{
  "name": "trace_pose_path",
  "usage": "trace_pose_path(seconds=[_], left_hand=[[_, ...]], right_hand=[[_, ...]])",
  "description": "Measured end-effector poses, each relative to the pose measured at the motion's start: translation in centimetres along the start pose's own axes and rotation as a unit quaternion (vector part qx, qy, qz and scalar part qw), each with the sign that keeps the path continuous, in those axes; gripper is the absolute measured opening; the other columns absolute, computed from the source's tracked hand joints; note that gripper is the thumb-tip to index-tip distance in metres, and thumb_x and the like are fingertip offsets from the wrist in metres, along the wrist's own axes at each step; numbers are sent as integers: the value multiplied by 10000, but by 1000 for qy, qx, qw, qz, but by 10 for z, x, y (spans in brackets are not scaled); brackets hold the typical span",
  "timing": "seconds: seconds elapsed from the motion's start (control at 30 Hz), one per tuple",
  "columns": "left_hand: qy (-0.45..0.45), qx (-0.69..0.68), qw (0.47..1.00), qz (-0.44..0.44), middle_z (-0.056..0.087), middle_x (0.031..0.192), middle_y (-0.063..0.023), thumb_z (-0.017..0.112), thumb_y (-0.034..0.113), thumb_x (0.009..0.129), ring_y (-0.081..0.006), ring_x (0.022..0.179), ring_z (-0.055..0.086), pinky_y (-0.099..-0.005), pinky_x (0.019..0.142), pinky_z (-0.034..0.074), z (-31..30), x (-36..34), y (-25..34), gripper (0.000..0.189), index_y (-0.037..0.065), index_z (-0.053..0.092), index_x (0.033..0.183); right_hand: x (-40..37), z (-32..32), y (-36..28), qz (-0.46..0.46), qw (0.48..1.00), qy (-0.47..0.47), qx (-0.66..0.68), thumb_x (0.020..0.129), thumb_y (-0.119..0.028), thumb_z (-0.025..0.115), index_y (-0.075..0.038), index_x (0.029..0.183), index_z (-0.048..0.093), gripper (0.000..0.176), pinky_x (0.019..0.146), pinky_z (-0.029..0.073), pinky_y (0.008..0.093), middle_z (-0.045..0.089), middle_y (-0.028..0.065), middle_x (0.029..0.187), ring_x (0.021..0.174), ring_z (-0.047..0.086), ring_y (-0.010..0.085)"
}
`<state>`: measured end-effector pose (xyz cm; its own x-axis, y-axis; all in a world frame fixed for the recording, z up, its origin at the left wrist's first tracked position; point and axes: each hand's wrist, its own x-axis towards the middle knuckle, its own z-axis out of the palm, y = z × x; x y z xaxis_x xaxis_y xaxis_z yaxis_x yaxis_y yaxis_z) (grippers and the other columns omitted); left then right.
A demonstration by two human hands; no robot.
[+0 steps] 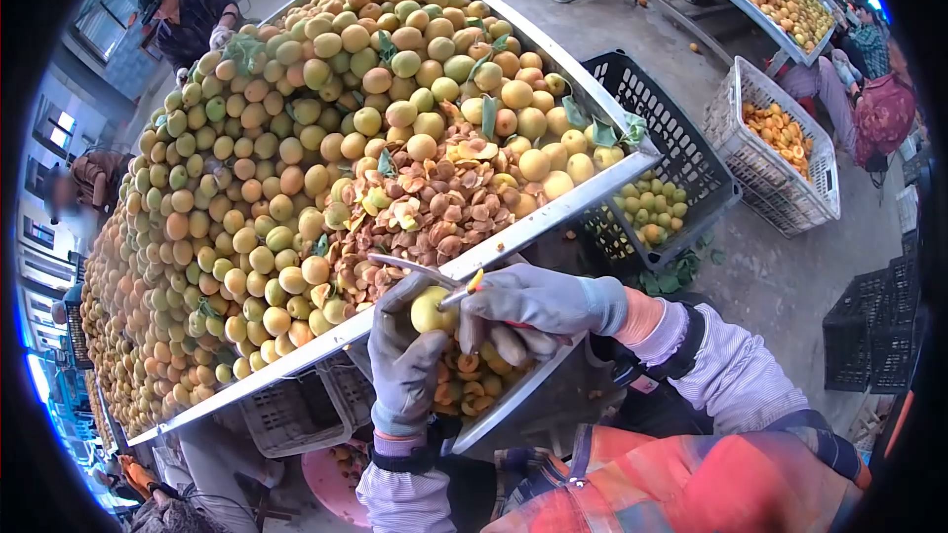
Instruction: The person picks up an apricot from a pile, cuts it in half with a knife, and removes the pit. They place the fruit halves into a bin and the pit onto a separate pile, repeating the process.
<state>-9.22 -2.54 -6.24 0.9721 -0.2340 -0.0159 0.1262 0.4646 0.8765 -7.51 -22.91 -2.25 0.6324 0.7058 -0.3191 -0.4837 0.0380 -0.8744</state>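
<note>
My left hand (403, 355), in a grey glove, is closed around a yellow-green fruit (433, 310) at the near edge of the table. My right hand (523, 308), gloved the same way, grips a small tool (458, 298) with a yellow and red part, its tip against the fruit. Just beyond my hands, brown pits and scraps (434, 202) lie heaped among whole fruits (257, 168). Cut fruit pieces (474, 380) show below my hands.
The table's metal rim (533, 222) runs in front of me. A black crate (681, 153) with green fruits stands at its right corner, a white crate (780, 192) with cut fruit beyond. Other people are at the upper left, left edge, lower left and far right.
</note>
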Motion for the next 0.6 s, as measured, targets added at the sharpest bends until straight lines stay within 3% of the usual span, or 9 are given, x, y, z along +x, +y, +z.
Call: trace_pose_path(seconds=[0.33,0.4,0.53,0.6], left_hand=[[7,13,1000,-3,522,1195,-129,713,92,736,-222,1095,521,-342,967,399,-6,-1,-4,582,-52,451,1235],[-9,44,999,2,537,1174,-121,711,186,776,-217,1076,536,-347,952,425,-7,0,-5,606,-18,418,1266],[-21,25,999,3,526,1180,-114,683,233,810,-212,1081,521,-347,958,411,-2,0,-6,585,-17,417,1267],[-3,34,999,17,511,1187,-111,639,296,846,-210,1092,502,-353,974,385,7,-1,-3,579,-17,407,1274]], right_hand=[[3,3,3,-2,1000,18,-7,918,-500,428,-23,874,601,510,313,320,189,515,18,500,320,410,69],[5,2,7,12,999,26,-16,910,-510,443,-27,882,596,508,320,320,193,500,17,486,318,406,73],[6,2,9,25,999,27,-32,909,-520,446,-29,901,590,512,346,341,196,518,23,519,350,432,77],[9,7,17,-50,996,56,-41,907,-528,450,-29,920,587,517,358,357,198,544,21,593,393,458,76]])
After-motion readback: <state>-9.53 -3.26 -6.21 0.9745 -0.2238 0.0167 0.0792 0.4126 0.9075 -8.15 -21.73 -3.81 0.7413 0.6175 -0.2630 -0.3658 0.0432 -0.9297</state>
